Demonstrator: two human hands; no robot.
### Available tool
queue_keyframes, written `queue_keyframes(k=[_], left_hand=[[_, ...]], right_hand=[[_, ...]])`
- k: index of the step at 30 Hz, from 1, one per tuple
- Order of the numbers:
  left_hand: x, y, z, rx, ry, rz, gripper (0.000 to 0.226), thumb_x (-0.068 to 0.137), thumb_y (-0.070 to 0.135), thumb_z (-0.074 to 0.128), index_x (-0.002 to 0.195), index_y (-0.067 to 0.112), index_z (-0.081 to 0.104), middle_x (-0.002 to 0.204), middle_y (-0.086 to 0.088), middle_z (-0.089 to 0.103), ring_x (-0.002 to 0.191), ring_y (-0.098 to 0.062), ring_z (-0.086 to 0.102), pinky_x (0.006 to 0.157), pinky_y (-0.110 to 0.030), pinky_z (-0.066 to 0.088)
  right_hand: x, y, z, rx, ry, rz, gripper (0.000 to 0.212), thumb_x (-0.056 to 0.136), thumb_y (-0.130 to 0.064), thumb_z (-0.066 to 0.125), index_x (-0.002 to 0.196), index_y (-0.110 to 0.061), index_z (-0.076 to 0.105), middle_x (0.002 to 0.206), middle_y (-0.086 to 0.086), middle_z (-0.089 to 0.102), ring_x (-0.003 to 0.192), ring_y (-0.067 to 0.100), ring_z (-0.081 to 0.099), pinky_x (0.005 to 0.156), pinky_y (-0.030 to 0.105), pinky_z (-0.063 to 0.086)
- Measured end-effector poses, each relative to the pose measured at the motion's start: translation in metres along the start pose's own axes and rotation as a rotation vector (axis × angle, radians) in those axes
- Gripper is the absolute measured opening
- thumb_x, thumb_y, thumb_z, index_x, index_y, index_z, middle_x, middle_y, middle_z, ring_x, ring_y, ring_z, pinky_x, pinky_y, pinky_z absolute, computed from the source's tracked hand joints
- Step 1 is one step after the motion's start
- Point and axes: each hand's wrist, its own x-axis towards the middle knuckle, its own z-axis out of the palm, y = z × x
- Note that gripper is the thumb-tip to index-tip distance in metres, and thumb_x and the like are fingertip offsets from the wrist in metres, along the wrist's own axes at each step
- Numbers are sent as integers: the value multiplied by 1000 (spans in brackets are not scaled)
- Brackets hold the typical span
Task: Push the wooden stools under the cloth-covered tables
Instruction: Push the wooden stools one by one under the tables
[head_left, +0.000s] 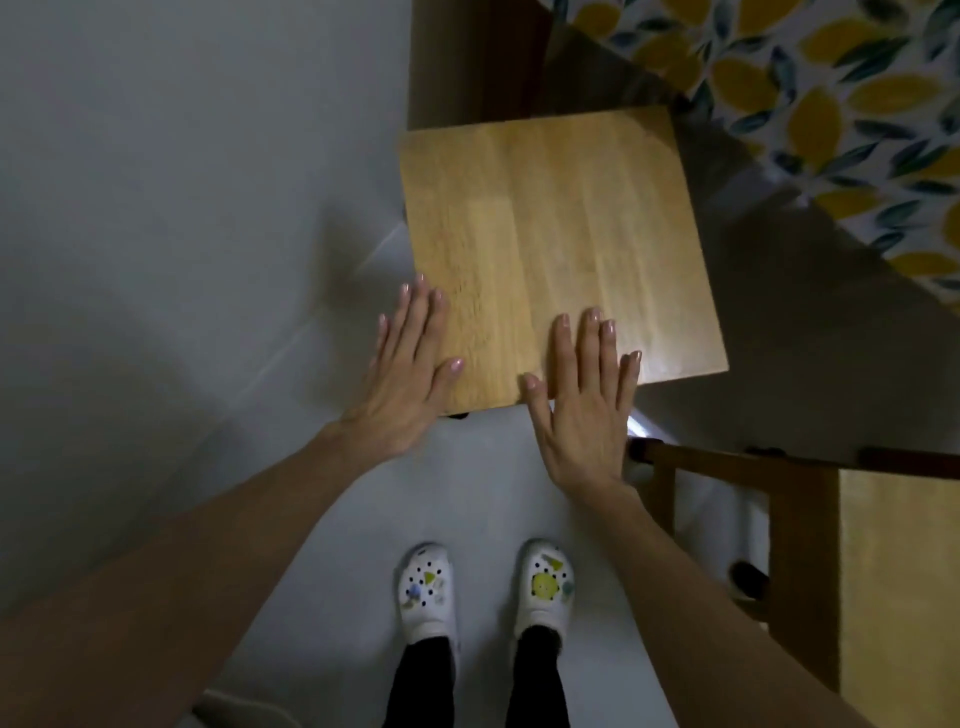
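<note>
Stood over a square-topped wooden stool on the pale floor, its far corner just at the hanging edge of the lemon-print tablecloth, seat not yet under. Laid left hand and right hand flat and open along the near edge, apart, gripping nothing. Judged rigid, solid, smooth-topped and fairly light; likely best pushed low at that near edge, palms pressing down against slip.
</note>
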Motion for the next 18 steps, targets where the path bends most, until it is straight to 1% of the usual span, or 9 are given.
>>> queue_keyframes(k=[3, 5, 7, 9, 12, 16, 18], left_hand=[[6, -3, 8, 32, 40, 16, 66, 98, 41, 19, 150, 6, -3, 158, -9, -16, 146, -21, -15, 119, -46, 1], [8, -1, 8, 40, 53, 13, 65, 98, 41, 17, 150, 4, 0, 159, -12, -11, 147, -22, -10, 119, -44, 4], [11, -1, 7, 51, 40, 21, 65, 98, 40, 15, 149, 2, 1, 159, -14, -9, 147, -24, -9, 119, -43, 6], [15, 0, 6, 82, 10, 33, 66, 98, 41, 11, 149, 0, 1, 159, -17, -10, 147, -27, -8, 119, -44, 10], [30, 3, 2, 115, -39, 59, 67, 98, 45, 8, 150, 3, -2, 158, -15, -15, 146, -31, -12, 118, -48, 12], [76, 22, -5, 98, -60, 31, 67, 95, 48, 8, 149, 13, -9, 156, -8, -25, 140, -37, -28, 116, -54, 3], [96, 34, -5, 79, -60, 13, 68, 93, 49, 6, 149, 15, -11, 155, -7, -28, 138, -39, -31, 115, -55, 0]], right_hand=[[4, 3, 7, -33, 37, 11, 67, 97, -56, 18, 153, -21, 14, 162, 6, 7, 149, 23, 0, 119, 45, -4], [5, 5, 8, -34, 41, 6, 67, 96, -57, 17, 153, -20, 18, 161, 6, 10, 149, 23, 2, 119, 46, -2], [7, 6, 7, -27, 50, 3, 67, 96, -57, 20, 152, -21, 21, 161, 6, 14, 149, 24, 5, 119, 47, 1], [11, 10, 6, -25, 51, -1, 66, 95, -55, 24, 152, -21, 23, 160, 6, 15, 149, 24, 5, 119, 49, 2], [24, 21, 0, -17, 32, -19, 66, 94, -54, 28, 152, -22, 21, 161, 5, 13, 149, 24, 3, 119, 47, -4], [53, 43, -13, 13, 14, -52, 67, 93, -55, 30, 152, -24, 20, 162, 3, 11, 149, 22, 2, 118, 44, -10], [69, 56, -20, 19, 0, -66, 67, 93, -56, 28, 152, -26, 18, 162, 1, 10, 149, 21, 0, 118, 45, -11]])
